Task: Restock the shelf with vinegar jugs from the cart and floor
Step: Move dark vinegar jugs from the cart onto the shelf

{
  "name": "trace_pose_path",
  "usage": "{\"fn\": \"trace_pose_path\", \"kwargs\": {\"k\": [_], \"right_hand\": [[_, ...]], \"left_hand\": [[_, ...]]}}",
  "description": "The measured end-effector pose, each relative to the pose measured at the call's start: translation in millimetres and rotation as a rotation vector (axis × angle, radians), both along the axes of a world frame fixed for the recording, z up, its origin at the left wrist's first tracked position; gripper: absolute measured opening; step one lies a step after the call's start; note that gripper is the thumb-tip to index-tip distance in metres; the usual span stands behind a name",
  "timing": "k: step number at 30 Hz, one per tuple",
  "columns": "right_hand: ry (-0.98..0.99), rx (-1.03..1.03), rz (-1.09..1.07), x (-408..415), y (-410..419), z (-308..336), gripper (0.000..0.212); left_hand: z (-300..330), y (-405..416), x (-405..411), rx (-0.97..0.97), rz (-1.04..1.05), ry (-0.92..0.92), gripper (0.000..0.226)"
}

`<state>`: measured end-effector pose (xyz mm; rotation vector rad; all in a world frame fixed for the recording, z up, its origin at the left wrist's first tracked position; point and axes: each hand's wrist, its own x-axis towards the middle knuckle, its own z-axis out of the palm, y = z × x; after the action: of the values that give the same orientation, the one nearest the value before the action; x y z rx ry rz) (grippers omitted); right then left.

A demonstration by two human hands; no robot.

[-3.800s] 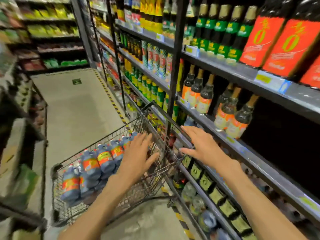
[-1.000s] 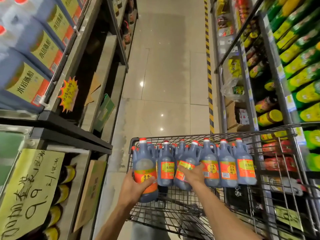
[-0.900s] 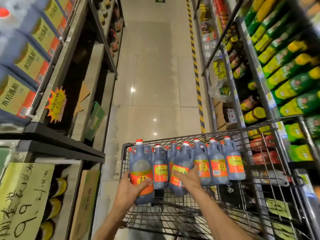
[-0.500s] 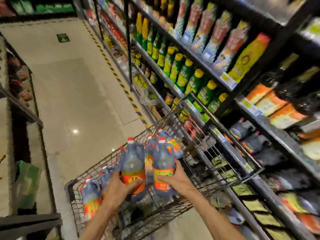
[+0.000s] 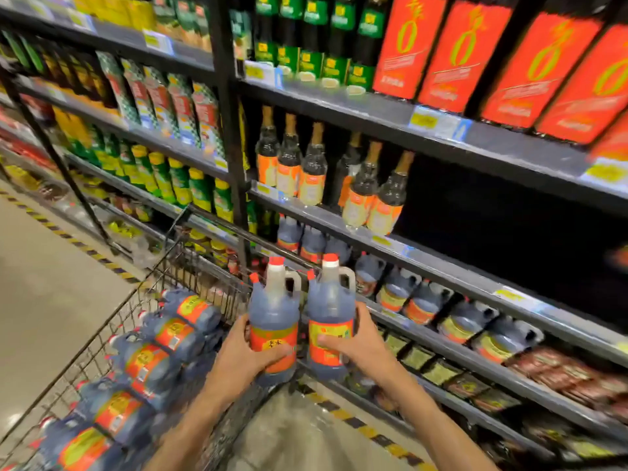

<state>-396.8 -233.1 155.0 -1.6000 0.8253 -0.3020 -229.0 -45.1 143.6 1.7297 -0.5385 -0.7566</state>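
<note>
Two vinegar jugs, one (image 5: 274, 329) clasped by the left hand (image 5: 243, 360) and one (image 5: 331, 329) by the right hand (image 5: 358, 346), fingers (image 5: 331, 341) wrapped around each, are held just above the cart (image 5: 190, 266), where many jugs (image 5: 163, 338) are left, while the shelf (image 5: 441, 266) beside the cart is partly stocked.

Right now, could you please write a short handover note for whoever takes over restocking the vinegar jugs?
Left hand: holds one vinegar jug by its body, upright.
Right hand: holds a second jug the same way, beside the first; both are lifted in front of the shelving.
Cart: at the left, with many jugs in it lying in a row.
Jug shelf: a row of matching jugs stands along it, at the level of the held pair.
Done: two jugs picked up.
Left: probably set these two on the jug shelf, then empty the cart. No floor stock is in view.
</note>
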Motion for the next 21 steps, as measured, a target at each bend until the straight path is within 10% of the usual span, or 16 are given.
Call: {"fn": "trace_pose_path", "kwargs": {"k": [21], "right_hand": [[-0.120, -0.073, -0.679, -373.4, -154.4, 56.1, 0.089]], "left_hand": [[54.5, -319.4, -290.6, -0.114, -0.697, -0.090, 0.083]]}}
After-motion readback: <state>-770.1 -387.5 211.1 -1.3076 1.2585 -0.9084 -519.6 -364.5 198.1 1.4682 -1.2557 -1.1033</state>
